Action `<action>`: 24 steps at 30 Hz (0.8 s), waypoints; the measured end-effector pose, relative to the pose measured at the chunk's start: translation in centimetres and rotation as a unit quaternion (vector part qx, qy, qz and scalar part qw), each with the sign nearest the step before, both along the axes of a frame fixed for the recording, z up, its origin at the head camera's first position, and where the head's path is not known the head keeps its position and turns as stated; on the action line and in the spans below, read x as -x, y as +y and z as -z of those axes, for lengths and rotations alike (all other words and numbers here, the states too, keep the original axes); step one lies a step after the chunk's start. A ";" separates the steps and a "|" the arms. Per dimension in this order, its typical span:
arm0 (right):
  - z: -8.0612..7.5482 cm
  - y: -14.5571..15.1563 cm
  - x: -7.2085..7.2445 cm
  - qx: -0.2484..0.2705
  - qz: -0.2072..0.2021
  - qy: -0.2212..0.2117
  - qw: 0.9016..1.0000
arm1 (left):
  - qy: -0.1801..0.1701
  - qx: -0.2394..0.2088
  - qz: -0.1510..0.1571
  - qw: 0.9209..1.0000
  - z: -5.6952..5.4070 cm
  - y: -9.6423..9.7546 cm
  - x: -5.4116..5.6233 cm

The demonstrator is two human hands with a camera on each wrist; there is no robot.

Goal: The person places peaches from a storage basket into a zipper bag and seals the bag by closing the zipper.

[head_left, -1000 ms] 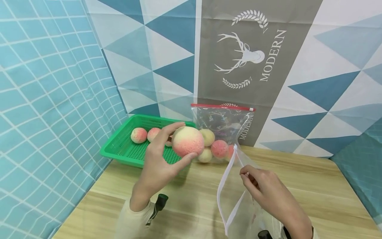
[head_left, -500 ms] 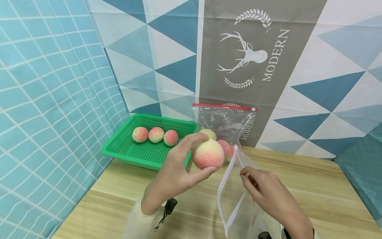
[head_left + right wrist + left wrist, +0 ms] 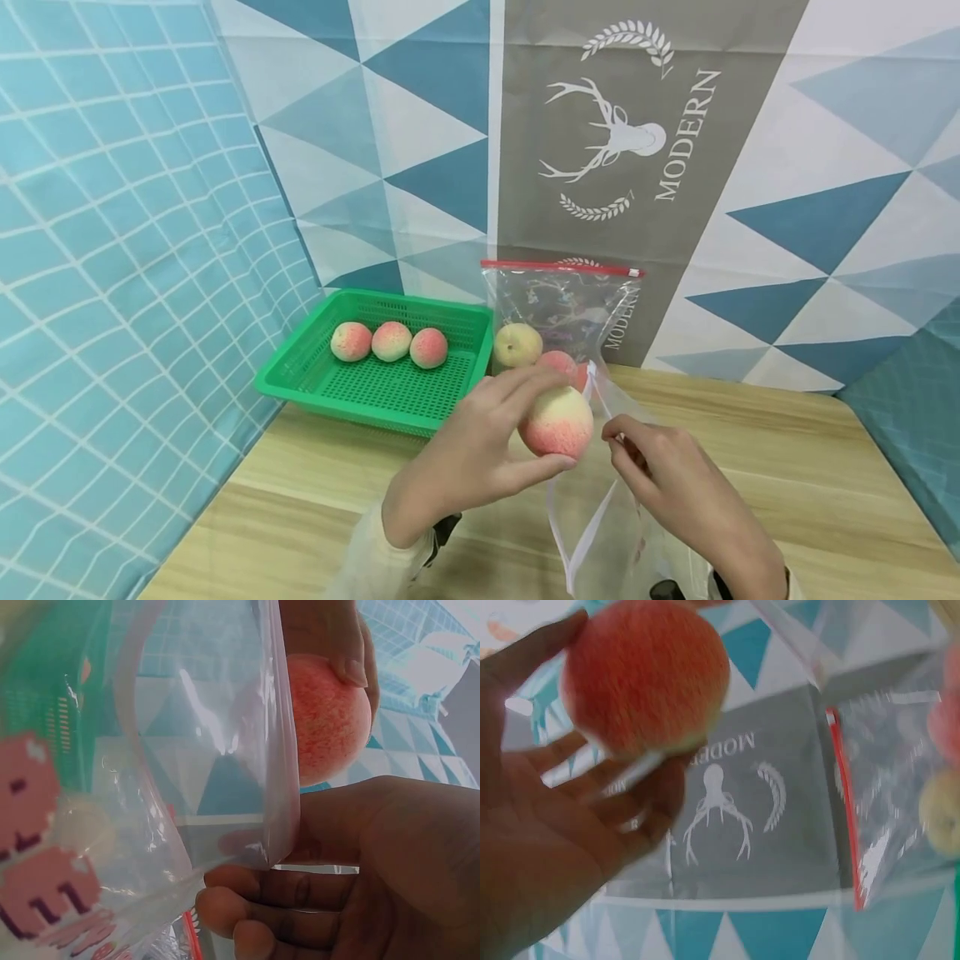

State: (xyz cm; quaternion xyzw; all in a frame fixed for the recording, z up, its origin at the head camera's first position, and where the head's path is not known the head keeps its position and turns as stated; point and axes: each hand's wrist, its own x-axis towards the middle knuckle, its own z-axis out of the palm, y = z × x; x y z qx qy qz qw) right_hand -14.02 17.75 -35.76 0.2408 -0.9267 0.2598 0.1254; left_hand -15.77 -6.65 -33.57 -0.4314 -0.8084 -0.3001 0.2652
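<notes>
My left hand [image 3: 480,446] grips a yellow-and-pink peach [image 3: 558,425] between thumb and fingers, close by the mouth of a clear zip bag [image 3: 592,521]. In the left wrist view the red side of the peach [image 3: 645,675] faces the camera. My right hand [image 3: 675,475] pinches the edge of that bag. The bag's white zip strip [image 3: 588,533] gapes in a loop. From the right wrist the clear plastic [image 3: 202,750] spreads across the view, with pink print on it and the peach just beyond its rim.
A green basket [image 3: 367,408] at the back left holds three peaches [image 3: 391,342]. Beside it a red-topped zip bag [image 3: 562,300] with several peaches leans on the patterned backdrop [image 3: 420,150]. Blue grid cloth [image 3: 112,292] borders the wooden table [image 3: 300,492] on the left.
My left hand has carried the peach right and down from in front of the basket to the open bag's mouth. My right hand keeps its hold on the bag edge.
</notes>
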 end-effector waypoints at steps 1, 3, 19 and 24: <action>0.0 0.0 0.0 0.000 -0.001 -0.001 1.000 | 0.014 0.013 -0.003 1.000 0.1 0.1 0.0; -0.1 -0.2 0.1 -0.001 -0.001 -0.003 1.000 | 0.041 0.030 -0.002 0.999 0.4 0.3 0.1; -0.7 0.1 -0.5 0.046 0.005 0.015 0.999 | -0.018 0.211 -0.026 0.977 2.0 1.6 0.1; -0.6 0.1 -0.5 0.071 -0.004 0.067 0.995 | -0.058 0.240 -0.023 0.969 2.5 1.9 0.4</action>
